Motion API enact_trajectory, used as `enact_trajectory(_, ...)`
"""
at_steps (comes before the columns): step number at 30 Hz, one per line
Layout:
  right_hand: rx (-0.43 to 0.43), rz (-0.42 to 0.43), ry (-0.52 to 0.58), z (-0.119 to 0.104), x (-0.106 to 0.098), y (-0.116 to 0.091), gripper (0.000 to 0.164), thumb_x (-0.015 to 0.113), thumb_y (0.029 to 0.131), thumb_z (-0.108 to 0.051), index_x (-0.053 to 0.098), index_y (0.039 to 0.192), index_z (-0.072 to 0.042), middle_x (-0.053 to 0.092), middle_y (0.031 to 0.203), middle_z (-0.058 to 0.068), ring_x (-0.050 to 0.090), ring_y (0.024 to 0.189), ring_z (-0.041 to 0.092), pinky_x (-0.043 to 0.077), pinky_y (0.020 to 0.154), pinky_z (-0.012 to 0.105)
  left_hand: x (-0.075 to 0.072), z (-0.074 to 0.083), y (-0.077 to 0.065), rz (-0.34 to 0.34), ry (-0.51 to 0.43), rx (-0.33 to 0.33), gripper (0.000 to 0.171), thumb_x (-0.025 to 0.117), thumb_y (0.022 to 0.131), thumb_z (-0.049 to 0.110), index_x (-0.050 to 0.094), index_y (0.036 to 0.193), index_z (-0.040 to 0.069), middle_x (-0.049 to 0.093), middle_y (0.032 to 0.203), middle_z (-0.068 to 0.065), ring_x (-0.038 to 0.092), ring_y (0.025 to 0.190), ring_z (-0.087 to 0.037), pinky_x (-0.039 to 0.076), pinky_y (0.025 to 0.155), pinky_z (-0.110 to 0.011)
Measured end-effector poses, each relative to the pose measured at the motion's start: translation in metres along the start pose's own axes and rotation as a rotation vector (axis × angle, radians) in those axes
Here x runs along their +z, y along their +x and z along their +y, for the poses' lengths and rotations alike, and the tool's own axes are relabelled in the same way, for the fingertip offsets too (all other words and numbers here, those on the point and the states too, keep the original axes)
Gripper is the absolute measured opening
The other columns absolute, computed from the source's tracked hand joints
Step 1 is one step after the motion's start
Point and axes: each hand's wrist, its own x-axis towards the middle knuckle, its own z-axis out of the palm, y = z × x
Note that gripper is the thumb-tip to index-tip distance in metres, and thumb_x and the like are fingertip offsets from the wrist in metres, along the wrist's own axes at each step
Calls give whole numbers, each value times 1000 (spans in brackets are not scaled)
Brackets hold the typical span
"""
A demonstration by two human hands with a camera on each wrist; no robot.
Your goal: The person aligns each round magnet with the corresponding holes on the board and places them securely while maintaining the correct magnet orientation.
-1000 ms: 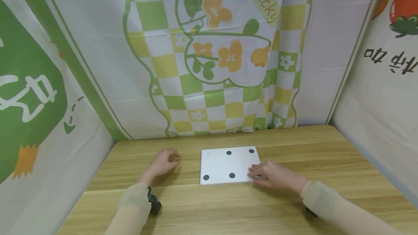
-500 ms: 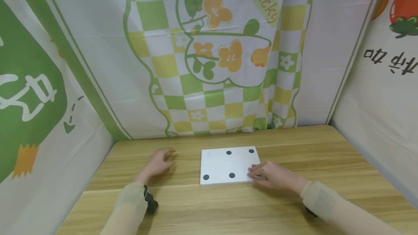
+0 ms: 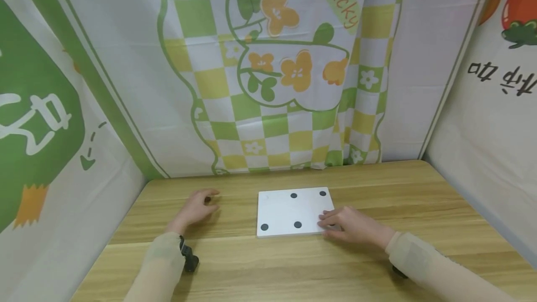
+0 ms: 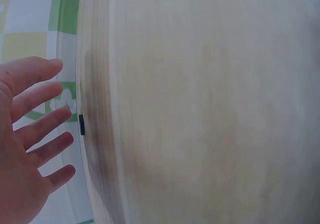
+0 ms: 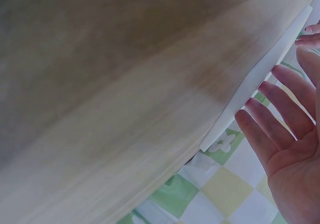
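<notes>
A white rectangular board [image 3: 278, 211] lies on the wooden table, with several round black discs [image 3: 298, 224] on it. Its upper left corner bears only a faint mark. The fingers of my right hand [image 3: 350, 225] rest on the board's lower right corner, partly covering a disc there. To the left of the board, my left hand [image 3: 195, 209] is held low over the table, fingers spread and apart from the board. A single small black disc [image 3: 207, 199] shows between its thumb and fingers; in the left wrist view this dark disc [image 4: 82, 124] lies just beyond the fingertips.
The wooden table [image 3: 260, 269] ends at a checkered green and yellow curtain [image 3: 277, 125] at the back. Printed cloth walls stand left [image 3: 105, 199] and right [image 3: 482, 129]. A small black camera [image 3: 190, 261] is strapped to the left wrist.
My left hand has drifted left, away from the board, and the black disc by its fingers has come into sight. The right hand and the board have stayed in place.
</notes>
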Motion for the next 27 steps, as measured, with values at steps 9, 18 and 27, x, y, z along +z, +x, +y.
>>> enact_trajectory(9,0,2,-2,-1,-1,0,27,66,89,-27,71,110,-11,69,114,9,66,107,25,54,91,40,-5,-12,-2,6,-42,-12,41,67,86,14,59,122,-4,58,126,-25,51,119,-44,40,102,-56)
enact_trajectory(18,-10,4,5,-1,-1,0,27,66,89,-27,71,110,-10,69,114,9,66,107,25,54,90,40,-9,-17,-3,-3,-72,-50,40,66,87,13,59,122,-5,56,127,-27,52,117,-47,41,101,-58)
enact_trajectory(27,-19,13,-4,0,-1,-1,28,66,89,-28,71,110,-10,69,113,9,66,106,25,55,90,40,-11,-25,-2,2,-93,-77,37,66,87,12,61,121,-2,55,130,-26,45,124,-47,36,105,-59)
